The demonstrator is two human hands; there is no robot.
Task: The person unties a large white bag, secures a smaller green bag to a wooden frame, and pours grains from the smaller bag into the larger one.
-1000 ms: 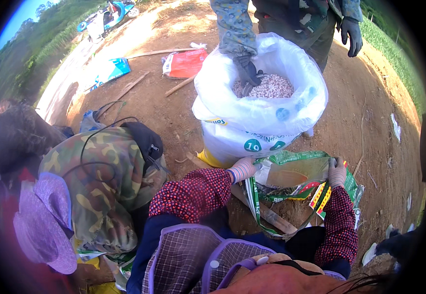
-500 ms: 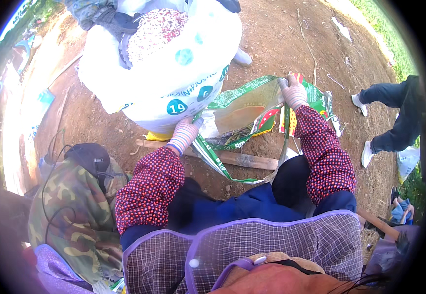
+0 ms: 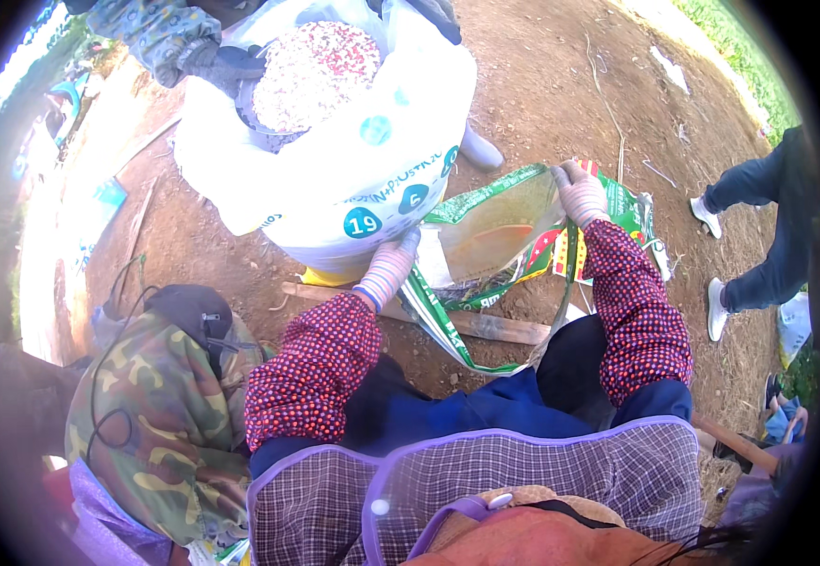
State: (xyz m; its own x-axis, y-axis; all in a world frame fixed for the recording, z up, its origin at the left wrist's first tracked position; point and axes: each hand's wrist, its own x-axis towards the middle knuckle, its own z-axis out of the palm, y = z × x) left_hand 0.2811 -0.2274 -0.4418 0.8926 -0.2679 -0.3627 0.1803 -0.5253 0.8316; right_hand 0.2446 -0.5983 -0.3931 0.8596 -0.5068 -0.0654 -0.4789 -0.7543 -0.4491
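Note:
A green-and-white woven bag hangs between my hands, its mouth spread wide and its pale inside showing. My left hand, in a striped knit glove, is closed on the near-left side of the rim, right beside a big white sack. My right hand, gloved too, pinches the far-right rim. White and reddish granules fill the top of the white sack. Another person's gloved hand reaches into it, at the edge of a dark round container.
A wooden plank lies on the dirt under the bag. Someone in a camouflage jacket is close at my left. A person in dark trousers and white shoes stands to the right. A grey boot is behind the sack.
The whole view has shifted slightly, so things sit a little lower and to the right. Both my hands keep their hold on the bag's rim. The other person's hand remains at the white sack.

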